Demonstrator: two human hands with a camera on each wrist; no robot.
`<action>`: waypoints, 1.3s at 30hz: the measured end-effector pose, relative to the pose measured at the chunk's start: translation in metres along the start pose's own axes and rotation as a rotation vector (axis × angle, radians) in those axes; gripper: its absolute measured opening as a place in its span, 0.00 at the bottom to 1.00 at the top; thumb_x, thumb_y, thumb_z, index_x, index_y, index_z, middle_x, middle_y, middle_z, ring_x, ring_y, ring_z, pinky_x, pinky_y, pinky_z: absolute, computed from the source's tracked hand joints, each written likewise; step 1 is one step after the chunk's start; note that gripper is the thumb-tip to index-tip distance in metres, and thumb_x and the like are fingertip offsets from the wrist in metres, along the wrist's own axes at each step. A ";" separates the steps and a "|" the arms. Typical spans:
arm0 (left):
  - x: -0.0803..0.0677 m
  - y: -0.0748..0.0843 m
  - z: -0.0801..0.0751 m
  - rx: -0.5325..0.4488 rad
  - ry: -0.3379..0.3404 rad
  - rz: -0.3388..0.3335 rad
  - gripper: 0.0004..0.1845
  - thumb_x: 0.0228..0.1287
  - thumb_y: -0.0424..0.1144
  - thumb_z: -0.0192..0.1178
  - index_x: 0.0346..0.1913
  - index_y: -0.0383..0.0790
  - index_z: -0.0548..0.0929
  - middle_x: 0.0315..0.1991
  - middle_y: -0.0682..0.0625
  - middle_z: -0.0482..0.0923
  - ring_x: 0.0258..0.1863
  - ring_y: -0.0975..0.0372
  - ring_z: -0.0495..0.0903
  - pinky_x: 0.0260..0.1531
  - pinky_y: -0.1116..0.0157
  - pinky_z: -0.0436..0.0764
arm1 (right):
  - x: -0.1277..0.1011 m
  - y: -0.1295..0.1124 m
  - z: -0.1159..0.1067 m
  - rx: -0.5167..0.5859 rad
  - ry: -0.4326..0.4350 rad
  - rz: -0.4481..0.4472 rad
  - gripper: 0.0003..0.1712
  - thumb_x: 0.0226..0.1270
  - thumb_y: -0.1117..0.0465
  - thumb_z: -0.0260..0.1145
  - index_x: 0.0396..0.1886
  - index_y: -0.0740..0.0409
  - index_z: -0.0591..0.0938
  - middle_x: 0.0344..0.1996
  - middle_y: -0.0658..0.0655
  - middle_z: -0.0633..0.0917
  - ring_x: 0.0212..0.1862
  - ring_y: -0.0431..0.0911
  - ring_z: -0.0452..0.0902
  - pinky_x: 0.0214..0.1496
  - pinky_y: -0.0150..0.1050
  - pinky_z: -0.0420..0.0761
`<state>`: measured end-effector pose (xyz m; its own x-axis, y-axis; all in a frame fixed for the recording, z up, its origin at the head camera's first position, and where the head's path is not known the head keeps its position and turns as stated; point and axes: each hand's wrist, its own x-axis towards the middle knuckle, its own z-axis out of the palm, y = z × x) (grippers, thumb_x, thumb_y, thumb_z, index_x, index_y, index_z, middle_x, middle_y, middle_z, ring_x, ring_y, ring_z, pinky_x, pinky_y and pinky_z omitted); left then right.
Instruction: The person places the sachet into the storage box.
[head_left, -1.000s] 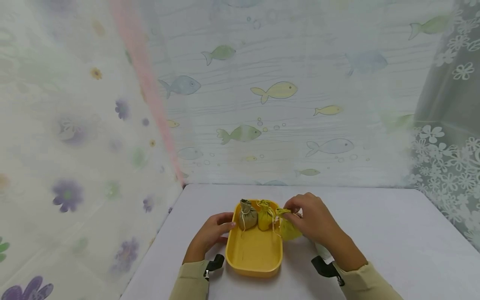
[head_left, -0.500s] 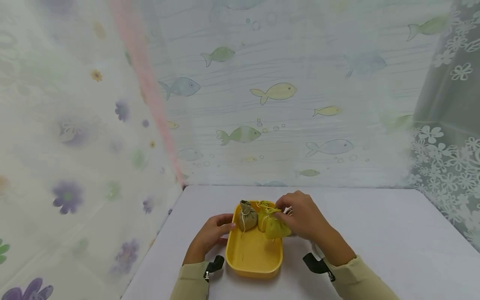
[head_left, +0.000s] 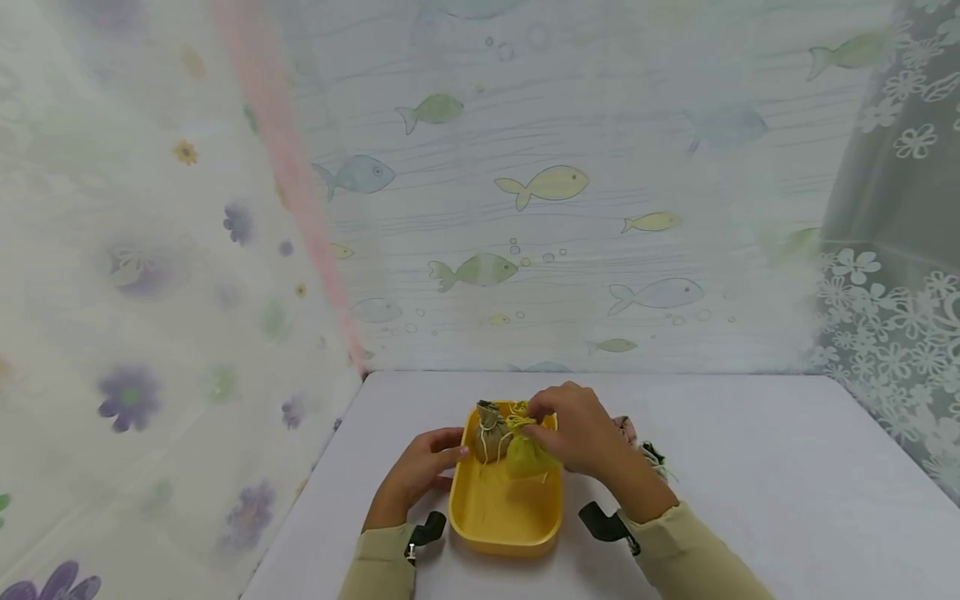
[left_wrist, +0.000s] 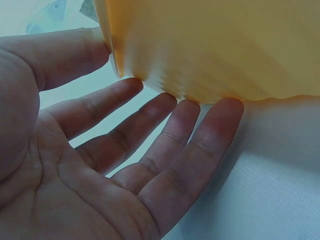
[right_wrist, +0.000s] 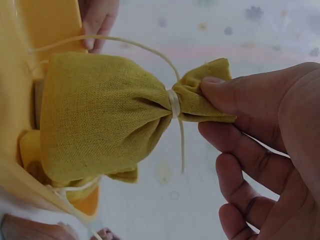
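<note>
The right hand (head_left: pixel 573 429) pinched the yellow-green bag (head_left: pixel 525 454) by its tied neck, above the yellow tray (head_left: pixel 504 521) (two bags inside). The flat left hand (head_left: pixel 420 471) steadied the tray's side. Next probably: lower it, then let go.

Three pouches (head_left: pixel 522 454) — one yellow tray (head_left: pixel 501 521)

A white table (head_left: pixel 750 483) carries everything. A yellow tray (head_left: pixel 504 525) sits on it near the front edge, left of centre. At about 3 o'clock from the tray, just beside it, two small pouches (head_left: pixel 637 442) lie on the cloth, partly hidden behind a forearm.
</note>
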<state>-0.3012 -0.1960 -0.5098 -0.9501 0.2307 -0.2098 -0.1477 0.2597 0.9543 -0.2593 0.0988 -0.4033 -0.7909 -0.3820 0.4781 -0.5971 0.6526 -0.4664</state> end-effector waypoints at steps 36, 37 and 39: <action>-0.005 0.003 -0.002 0.000 -0.013 -0.004 0.34 0.67 0.54 0.69 0.72 0.43 0.75 0.71 0.44 0.75 0.63 0.52 0.80 0.50 0.53 0.88 | 0.010 -0.004 0.053 0.090 -0.225 0.076 0.03 0.67 0.52 0.75 0.38 0.42 0.90 0.31 0.36 0.84 0.37 0.36 0.77 0.40 0.34 0.81; -0.005 0.003 -0.002 0.000 -0.016 -0.002 0.34 0.67 0.54 0.69 0.72 0.43 0.75 0.71 0.44 0.75 0.63 0.52 0.81 0.51 0.53 0.88 | 0.010 -0.004 0.054 0.081 -0.224 0.071 0.03 0.67 0.52 0.75 0.38 0.41 0.90 0.31 0.36 0.84 0.37 0.35 0.77 0.40 0.34 0.81; -0.004 0.003 -0.002 -0.002 -0.020 0.000 0.35 0.67 0.54 0.69 0.72 0.43 0.75 0.71 0.44 0.75 0.63 0.52 0.81 0.51 0.53 0.88 | 0.011 -0.005 0.054 0.069 -0.222 0.061 0.03 0.67 0.52 0.75 0.38 0.41 0.90 0.30 0.35 0.84 0.36 0.35 0.77 0.41 0.34 0.81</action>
<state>-0.2979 -0.1978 -0.5061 -0.9444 0.2493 -0.2144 -0.1485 0.2584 0.9546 -0.2722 0.0564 -0.4360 -0.8310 -0.4832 0.2756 -0.5495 0.6354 -0.5425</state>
